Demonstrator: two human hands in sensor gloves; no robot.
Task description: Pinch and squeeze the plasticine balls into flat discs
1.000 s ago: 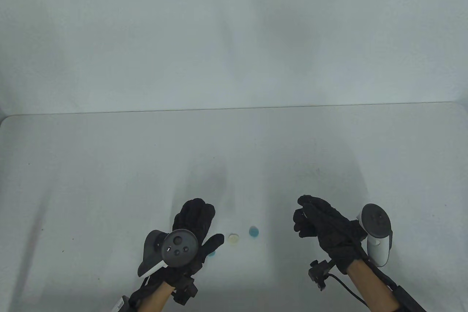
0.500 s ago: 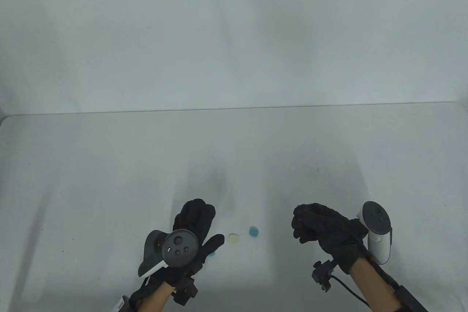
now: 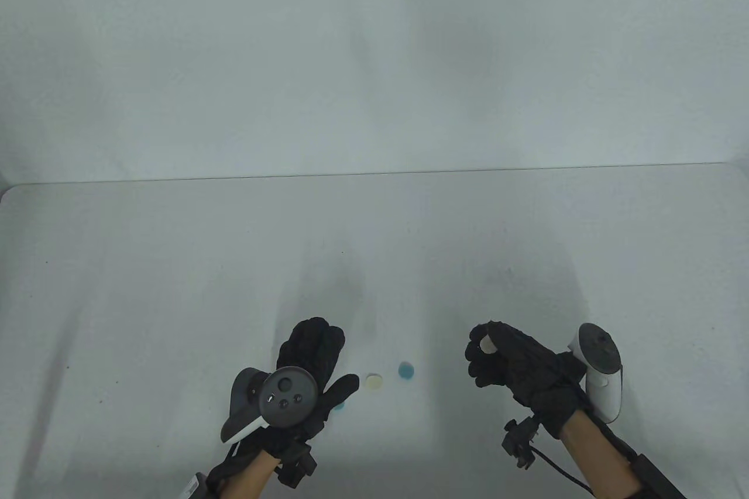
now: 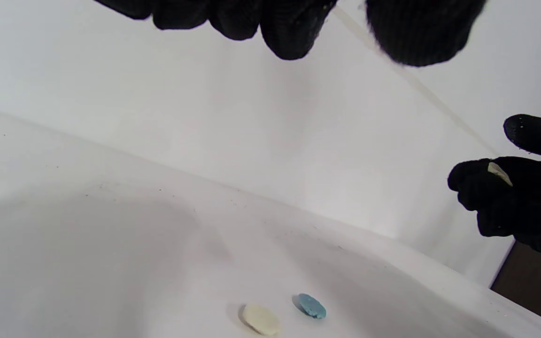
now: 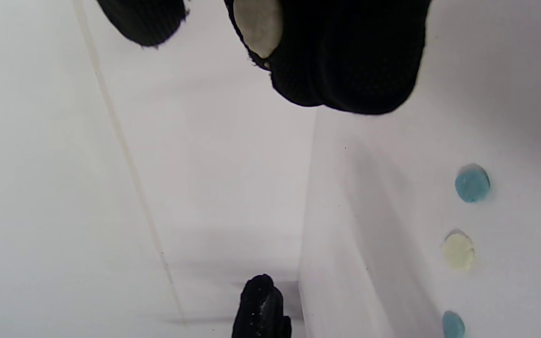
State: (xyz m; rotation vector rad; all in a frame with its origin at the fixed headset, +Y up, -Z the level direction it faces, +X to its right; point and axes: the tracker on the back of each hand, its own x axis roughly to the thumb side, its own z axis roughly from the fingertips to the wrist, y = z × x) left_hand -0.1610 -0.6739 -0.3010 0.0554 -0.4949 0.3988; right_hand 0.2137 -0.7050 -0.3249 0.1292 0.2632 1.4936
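My right hand (image 3: 484, 348) is raised above the table and holds a pale plasticine piece (image 3: 487, 345) on its curled fingers. The thumb (image 5: 143, 19) stands apart from the piece (image 5: 257, 26), which looks flattened. It also shows in the left wrist view (image 4: 499, 172). On the table between the hands lie a cream disc (image 3: 373, 381) and a blue disc (image 3: 406, 370). Another blue disc (image 3: 339, 405) lies partly hidden under my left thumb. My left hand (image 3: 335, 360) is open, fingers spread forward, holding nothing.
The white table (image 3: 175, 288) ends at a far edge against a white wall (image 3: 374, 54). The discs also show in the right wrist view: blue (image 5: 472, 183), cream (image 5: 458, 251), blue (image 5: 452, 324).
My right thumb closed over the pale piece and has now lifted off, so the piece shows on the fingers. The right hand shifted slightly. The left hand and the discs have not moved.
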